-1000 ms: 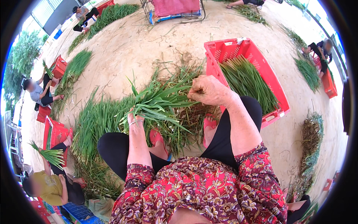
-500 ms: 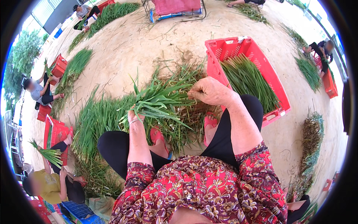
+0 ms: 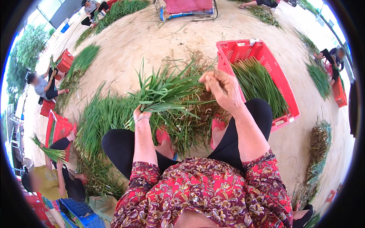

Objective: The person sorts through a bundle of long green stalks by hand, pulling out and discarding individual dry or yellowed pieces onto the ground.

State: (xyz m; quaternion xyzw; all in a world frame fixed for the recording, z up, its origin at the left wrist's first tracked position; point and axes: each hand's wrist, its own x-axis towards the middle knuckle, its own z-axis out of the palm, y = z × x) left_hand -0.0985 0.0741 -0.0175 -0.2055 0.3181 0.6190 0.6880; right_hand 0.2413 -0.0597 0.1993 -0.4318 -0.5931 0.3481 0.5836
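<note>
Your right knee (image 3: 262, 111) is partly hiding the crate (image 3: 280, 78); litter (image 3: 194, 121) is covering the ground between your sandals (image 3: 163, 134). A pile (image 3: 99, 118) is spreading to the left, a cart (image 3: 188, 7) standing far ahead. Your left hand (image 3: 141, 113) is gripping the bunch (image 3: 163, 95) over pile and litter; your right hand (image 3: 224, 91), apart, is curling — whether it is pinching anything, I cannot tell. The bunch is fanning out in long green leaves.
</note>
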